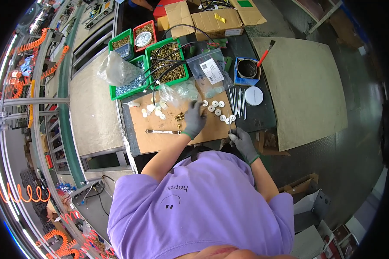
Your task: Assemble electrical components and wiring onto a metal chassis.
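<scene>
Both my hands wear grey gloves with green cuffs. My left hand (195, 121) is over the cardboard sheet (138, 144), its fingers drawn together beside the round white washers (211, 109); what they pinch, if anything, is hidden. My right hand (243, 145) is at the front edge of the bench, fingers closed near a thin upright line; I cannot make out what is in them. Small brass fittings (180, 116) lie just left of my left hand. A wrench (163, 132) lies below them. Pale discs (159, 113) are scattered farther left.
Green bins hold brass fittings (166, 62) and silvery hardware (132, 88). A plastic bag (116, 70) rests on one. Black cables (162, 64) cross the bins. Metal rods (239, 103), a white round lid (253, 96) and a brush (266, 52) by a dark tub (247, 68) are right.
</scene>
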The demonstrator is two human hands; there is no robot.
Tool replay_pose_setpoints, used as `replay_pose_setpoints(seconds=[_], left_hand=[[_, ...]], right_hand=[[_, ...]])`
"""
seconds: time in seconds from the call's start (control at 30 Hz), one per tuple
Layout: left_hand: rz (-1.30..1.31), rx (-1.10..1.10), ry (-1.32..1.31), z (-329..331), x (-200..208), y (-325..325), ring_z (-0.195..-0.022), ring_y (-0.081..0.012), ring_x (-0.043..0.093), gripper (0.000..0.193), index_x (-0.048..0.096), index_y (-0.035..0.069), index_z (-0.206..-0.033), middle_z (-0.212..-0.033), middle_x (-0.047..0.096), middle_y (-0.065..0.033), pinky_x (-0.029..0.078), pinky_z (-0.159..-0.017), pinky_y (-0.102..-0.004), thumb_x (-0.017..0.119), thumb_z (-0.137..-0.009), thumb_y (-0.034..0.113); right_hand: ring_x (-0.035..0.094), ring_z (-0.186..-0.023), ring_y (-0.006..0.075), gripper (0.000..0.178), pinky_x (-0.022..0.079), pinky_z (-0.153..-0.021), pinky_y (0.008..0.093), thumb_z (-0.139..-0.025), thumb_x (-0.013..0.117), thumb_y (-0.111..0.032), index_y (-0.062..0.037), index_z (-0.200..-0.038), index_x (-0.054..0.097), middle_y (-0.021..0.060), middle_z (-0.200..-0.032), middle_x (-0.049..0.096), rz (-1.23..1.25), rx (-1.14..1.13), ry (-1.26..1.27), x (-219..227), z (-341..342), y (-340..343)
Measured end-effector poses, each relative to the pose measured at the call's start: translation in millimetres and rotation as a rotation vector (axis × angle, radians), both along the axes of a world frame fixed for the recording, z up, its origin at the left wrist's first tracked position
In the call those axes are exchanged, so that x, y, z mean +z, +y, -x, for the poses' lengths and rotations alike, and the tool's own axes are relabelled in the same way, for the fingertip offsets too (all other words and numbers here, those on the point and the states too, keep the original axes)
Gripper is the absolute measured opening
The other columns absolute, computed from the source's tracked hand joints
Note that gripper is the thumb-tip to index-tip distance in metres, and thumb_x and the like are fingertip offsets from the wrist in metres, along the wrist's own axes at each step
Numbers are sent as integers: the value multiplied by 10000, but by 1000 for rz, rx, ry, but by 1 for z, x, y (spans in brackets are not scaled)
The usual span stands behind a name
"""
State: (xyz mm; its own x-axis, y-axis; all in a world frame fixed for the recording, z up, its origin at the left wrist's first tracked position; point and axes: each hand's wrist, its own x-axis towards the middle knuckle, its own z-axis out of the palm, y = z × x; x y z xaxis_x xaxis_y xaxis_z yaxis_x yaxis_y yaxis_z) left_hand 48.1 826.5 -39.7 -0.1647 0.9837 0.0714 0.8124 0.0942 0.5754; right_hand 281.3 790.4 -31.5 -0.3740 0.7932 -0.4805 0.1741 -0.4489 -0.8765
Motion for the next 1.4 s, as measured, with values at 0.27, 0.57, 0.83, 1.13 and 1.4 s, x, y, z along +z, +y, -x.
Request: replay_pose_setpoints(seconds=[0.27, 0.57, 0.83, 1.13, 1.4], left_hand=[[-366, 600, -347, 117, -3, -10, -808, -297, 554, 159, 570, 3, -933, -881, 555, -159, 449, -724, -359, 480, -803, 9], [-302, 452, -5, 173, -13, -28, -792, -272, 605, 123, 601, 39, -911, -894, 604, -130, 473, -689, -340, 544, -802, 25], [154, 184, 108, 163, -26, -20, -873, -361, 588, 241, 583, 104, -1026, -1032, 572, -157, 486, -720, -442, 588, -788, 144], [148, 176, 162, 168, -46, -25, -857, -411, 541, 169, 511, 46, -941, -971, 519, -211, 450, -698, -480, 539, -780, 87], [210, 146, 226, 168, -45, -15, -868, -407, 557, 246, 484, 34, -1006, -1018, 505, -219, 471, -699, -476, 557, -777, 84]], right_hand=[[553, -598, 102, 186, 458, -560, 276, -864, 579, -148, -7, -985, 574, 74, -731, 598, -327, 128, -74, 16, 40, 20], [509, -563, 123, 172, 435, -565, 278, -871, 566, -173, -15, -938, 584, 58, -643, 549, -355, 358, 96, 49, 144, 56], [500, -566, 94, 181, 445, -563, 274, -864, 589, -178, -24, -959, 608, 70, -664, 562, -254, 308, 12, 34, 129, 34], [521, -618, 59, 178, 474, -559, 216, -882, 569, -141, -14, -1005, 588, -6, -764, 546, -24, 228, -20, 29, 104, 12], [586, -655, 101, 150, 527, -612, 255, -892, 528, -61, 7, -1014, 582, 38, -796, 582, 1, 126, 43, 19, 102, 7]])
